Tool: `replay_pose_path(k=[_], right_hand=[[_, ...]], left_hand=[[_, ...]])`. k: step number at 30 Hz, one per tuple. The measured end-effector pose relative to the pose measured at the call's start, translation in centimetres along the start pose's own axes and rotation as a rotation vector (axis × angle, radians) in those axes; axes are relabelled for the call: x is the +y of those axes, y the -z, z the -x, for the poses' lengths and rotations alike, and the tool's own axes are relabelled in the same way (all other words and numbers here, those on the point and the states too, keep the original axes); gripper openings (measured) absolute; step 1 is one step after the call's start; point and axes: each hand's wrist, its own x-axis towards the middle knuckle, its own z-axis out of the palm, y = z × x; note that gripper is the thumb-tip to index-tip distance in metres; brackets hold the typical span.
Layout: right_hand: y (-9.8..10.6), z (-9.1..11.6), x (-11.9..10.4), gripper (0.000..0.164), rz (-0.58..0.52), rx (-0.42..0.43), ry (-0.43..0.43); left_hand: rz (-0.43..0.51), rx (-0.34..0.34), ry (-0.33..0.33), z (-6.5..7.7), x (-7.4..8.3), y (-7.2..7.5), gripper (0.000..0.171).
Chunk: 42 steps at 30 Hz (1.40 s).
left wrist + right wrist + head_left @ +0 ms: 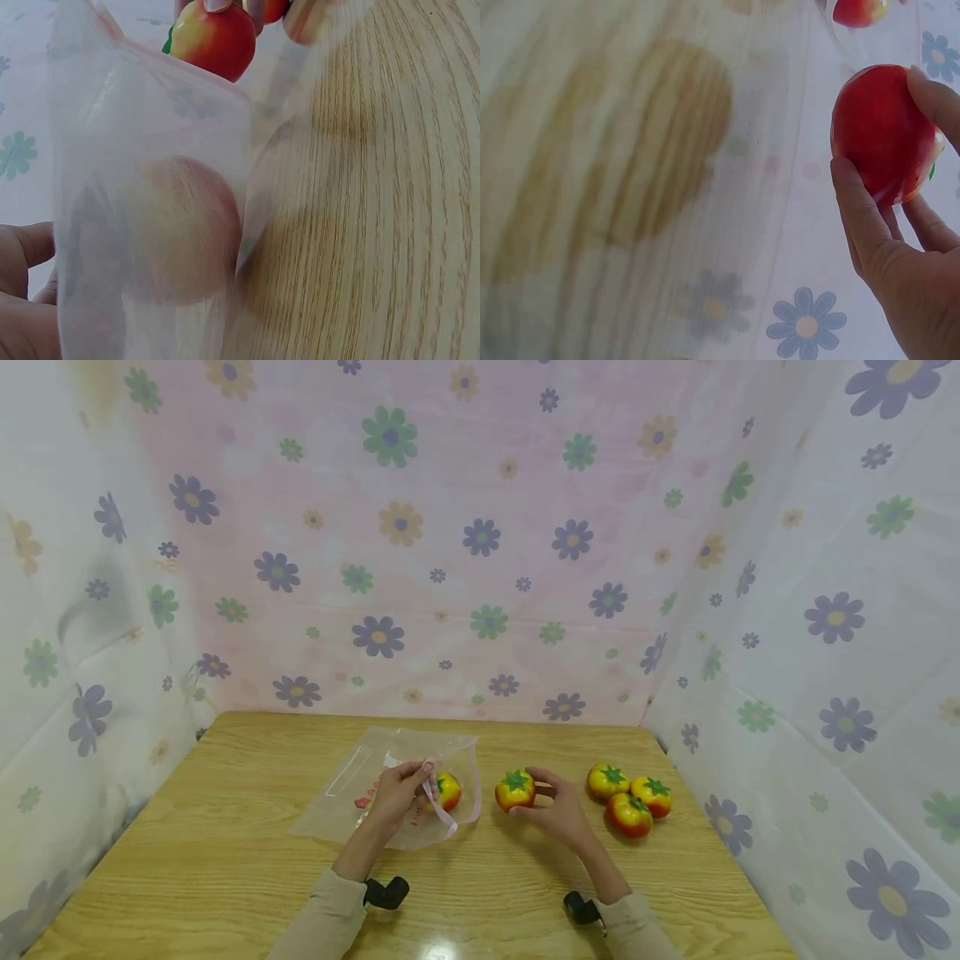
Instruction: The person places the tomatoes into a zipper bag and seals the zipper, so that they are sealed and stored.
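My left hand (394,797) pinches the rim of a clear plastic zip bag (450,745) with pink edging and red print. One red-and-yellow toy tomato (450,791) sits inside near the bag's mouth; in the left wrist view it shows blurred through the plastic (97,112). To the right of the mouth, my right hand (562,815) grips another toy tomato (515,792), its green star-shaped leaves facing up. The right wrist view shows thumb and fingers around that red tomato (877,127), held above the table.
Three more toy tomatoes (628,816) lie grouped to the right of my right hand. The wooden table (225,793) is enclosed by flower-printed cloth (465,568) at the back and sides. Black wrist cameras (387,893) are strapped on both arms.
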Motion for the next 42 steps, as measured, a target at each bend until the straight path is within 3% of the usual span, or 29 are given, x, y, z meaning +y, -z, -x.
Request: replay_pose_path(k=[16, 24, 37, 42], right_hand=[[-2.0, 1.2, -2.6, 0.068, -0.076, -0.166, 0.002], [-3.3, 1.7, -2.6, 0.066, -0.124, -0.246, -0.007], [-4.8, 1.4, -2.5, 0.066, -0.088, -0.243, 0.058], [-5.1, 1.2, -2.6, 0.064, -0.063, -0.223, 0.046]], left_hand=[[0.005, 0.013, 0.018, 0.1, -0.1, -0.2, 0.031], [0.002, 0.007, 0.019, 0.1, -0.3, -0.1, 0.032], [0.008, -0.025, 0.020, 0.2, -0.6, -0.3, 0.033], [0.031, -0.018, 0.020, 0.2, -0.7, -0.3, 0.034]])
